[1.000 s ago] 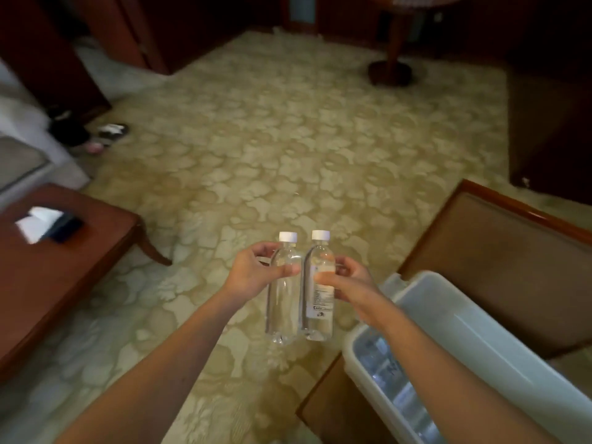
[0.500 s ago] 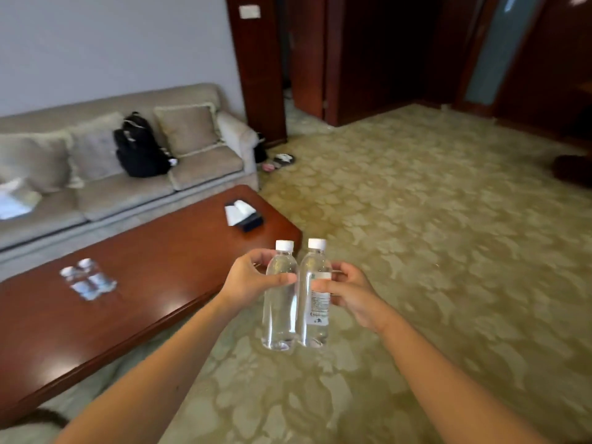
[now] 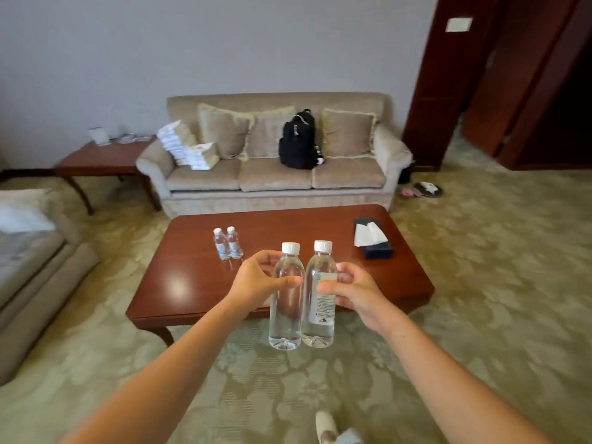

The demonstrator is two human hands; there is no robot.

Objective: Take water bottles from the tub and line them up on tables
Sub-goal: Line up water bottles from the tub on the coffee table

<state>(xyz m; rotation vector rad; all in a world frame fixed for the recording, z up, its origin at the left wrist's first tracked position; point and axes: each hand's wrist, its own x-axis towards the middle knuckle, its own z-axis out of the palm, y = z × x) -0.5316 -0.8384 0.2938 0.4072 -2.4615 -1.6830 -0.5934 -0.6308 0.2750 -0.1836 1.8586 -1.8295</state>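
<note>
My left hand [image 3: 256, 283] grips a clear water bottle [image 3: 286, 315] with a white cap, held upright. My right hand [image 3: 352, 291] grips a second bottle [image 3: 320, 318], which bears a white label. The two bottles touch side by side in the air, over the near edge of a dark wooden coffee table [image 3: 192, 283]. Two small water bottles [image 3: 228, 243] stand together on the table's far left part. The tub is out of view.
A tissue box [image 3: 373, 241] lies on the table's right part. Behind the table stands a beige sofa [image 3: 275, 177] with a black backpack [image 3: 298, 142] and stacked white packs [image 3: 185, 149]. A side table [image 3: 102, 158] is at the left, and an armchair [image 3: 32, 267] nearer left.
My view has swung left, away from the tub, and now faces the coffee table and sofa squarely. Both hands still hold the bottles together, now over the table's near edge.
</note>
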